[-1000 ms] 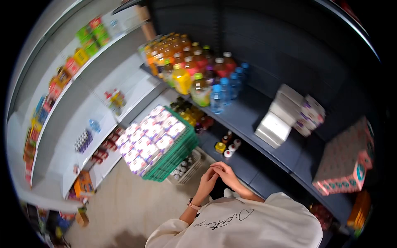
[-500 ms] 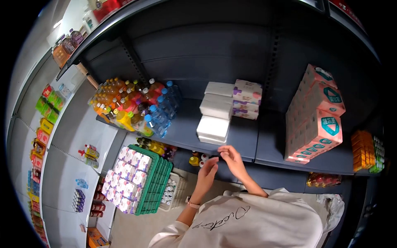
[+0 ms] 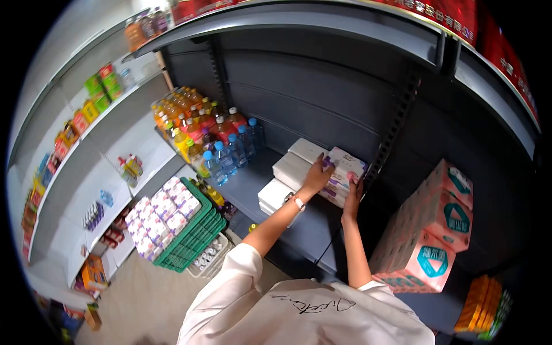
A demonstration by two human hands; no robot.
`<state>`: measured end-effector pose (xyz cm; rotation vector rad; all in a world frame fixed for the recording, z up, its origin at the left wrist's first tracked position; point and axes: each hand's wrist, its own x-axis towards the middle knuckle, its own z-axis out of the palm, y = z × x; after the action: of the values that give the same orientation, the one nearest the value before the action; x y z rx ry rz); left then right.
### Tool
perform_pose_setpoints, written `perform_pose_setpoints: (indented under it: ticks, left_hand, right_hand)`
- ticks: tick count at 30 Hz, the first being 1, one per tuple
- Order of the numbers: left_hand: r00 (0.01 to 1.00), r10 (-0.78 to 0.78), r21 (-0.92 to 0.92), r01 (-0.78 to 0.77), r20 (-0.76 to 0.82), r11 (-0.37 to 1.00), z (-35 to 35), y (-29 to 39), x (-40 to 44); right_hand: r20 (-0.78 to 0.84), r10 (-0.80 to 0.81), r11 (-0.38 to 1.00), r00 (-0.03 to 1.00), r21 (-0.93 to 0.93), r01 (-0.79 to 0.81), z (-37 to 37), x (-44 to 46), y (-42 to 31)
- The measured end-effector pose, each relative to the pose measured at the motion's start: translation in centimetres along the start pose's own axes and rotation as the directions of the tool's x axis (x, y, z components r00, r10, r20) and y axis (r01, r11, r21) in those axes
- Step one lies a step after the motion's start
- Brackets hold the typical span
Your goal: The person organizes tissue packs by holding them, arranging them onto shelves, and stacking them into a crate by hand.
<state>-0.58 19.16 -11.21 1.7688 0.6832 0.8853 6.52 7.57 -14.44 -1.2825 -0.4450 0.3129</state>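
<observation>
A stack of printed white-and-purple tissue packs (image 3: 346, 163) rests on the dark shelf, between my hands. My left hand (image 3: 317, 176), with a watch on its wrist, is at the stack's left side, its fingers by the seam with the white packs. My right hand (image 3: 352, 200) grips the stack's front right side with fingers pointing upward. Plain white tissue packs (image 3: 290, 171) form stepped rows just left of the printed ones, partly hidden by my left forearm.
Drink bottles (image 3: 227, 155) crowd the shelf's left end. Pink tissue packs (image 3: 422, 241) are piled on the right. A green crate (image 3: 192, 230) heaped with printed tissue packs (image 3: 155, 221) stands on the floor at left. The upper shelf's edge (image 3: 322, 17) curves overhead.
Both hands have gone from empty air in front of the shelf to the sides of the printed tissue stack. The view has turned and come closer to the shelf.
</observation>
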Motion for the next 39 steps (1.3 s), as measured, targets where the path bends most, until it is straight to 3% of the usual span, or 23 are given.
perform_pose_setpoints:
  ticks: [2, 4, 6, 7, 8, 14, 15, 17, 20, 23, 25, 27, 29, 33, 39]
  left_hand:
    - [0.992, -0.123, -0.135, 0.118, -0.034, 0.984, 1.0, -0.1, 1.5]
    - [0.974, -0.216, -0.272, 0.193, -0.06, 0.943, 1.2, 0.6, 1.5]
    - [0.993, -0.116, -0.109, 0.112, -0.037, 0.988, 1.0, 1.1, 0.8]
    - [0.998, -0.068, -0.026, 0.067, -0.017, 0.997, 0.6, 1.7, 0.3]
    - [0.972, 0.036, 0.062, -0.023, -0.231, 0.998, 0.6, 4.9, -2.3]
    - [0.932, 0.17, -0.103, -0.212, -0.319, 0.972, -5.4, 11.3, -11.2]
    - [0.942, 0.135, -0.274, -0.224, -0.308, 0.935, -6.2, 9.9, -12.4]
    - [0.946, 0.078, -0.412, -0.21, -0.314, 0.887, -9.2, 9.2, -16.1]
    - [0.938, -0.084, -0.503, -0.103, -0.336, 0.858, -14.5, 7.6, -22.0]
    - [0.864, -0.231, -0.511, -0.035, -0.447, 0.859, -19.8, 5.3, -27.8]
    - [0.818, -0.279, -0.511, -0.022, -0.503, 0.859, -23.4, 3.4, -31.8]
    - [0.751, -0.337, -0.514, -0.004, -0.568, 0.858, -26.2, 1.7, -35.7]
    - [0.668, -0.383, -0.511, 0.004, -0.638, 0.859, -28.2, 0.3, -39.1]
    - [0.527, -0.485, -0.529, 0.078, -0.697, 0.845, -31.6, -2.1, -43.6]
    - [0.46, -0.444, -0.502, -0.005, -0.769, 0.865, -36.1, -3.2, -44.4]
  right_hand:
    - [0.015, -0.036, 0.998, 0.999, -0.059, 0.037, 0.3, 1.7, 0.4]
    - [0.005, 0.026, 1.0, 1.0, 0.01, -0.026, 0.3, 1.7, -0.5]
    - [-0.088, 0.091, 0.991, 0.992, 0.106, -0.081, 0.8, -0.1, -2.5]
    - [-0.051, 0.083, 0.994, 0.995, 0.074, -0.079, 0.4, 0.1, -1.4]
    - [-0.048, 0.016, 0.999, 0.999, 0.049, -0.013, 0.4, -0.3, -1.0]
    - [0.006, -0.258, 0.961, 0.966, 0.104, 0.256, 2.9, -9.0, -5.2]
    - [0.014, -0.297, 0.95, 0.955, 0.101, 0.294, 3.2, -10.8, -5.1]
    - [0.106, -0.362, 0.911, 0.926, 0.249, 0.328, 4.6, -14.3, -6.0]
    - [0.248, -0.323, 0.875, 0.913, 0.446, 0.189, 7.4, -19.7, -6.0]
    - [0.471, -0.118, 0.9, 0.874, 0.423, -0.106, 9.1, -24.3, -3.0]
    - [0.625, -0.03, 0.907, 0.78, 0.345, -0.241, 11.2, -26.9, -2.3]
    - [0.786, 0.121, 0.854, 0.606, 0.229, -0.468, 13.0, -29.5, 0.0]
    - [0.85, 0.211, 0.826, 0.483, 0.109, -0.553, 15.2, -32.6, 1.1]
    - [0.841, 0.29, 0.864, 0.457, -0.024, -0.503, 19.2, -37.8, 3.2]
    - [0.816, 0.525, 0.724, 0.243, -0.278, -0.632, 23.8, -40.5, 4.5]
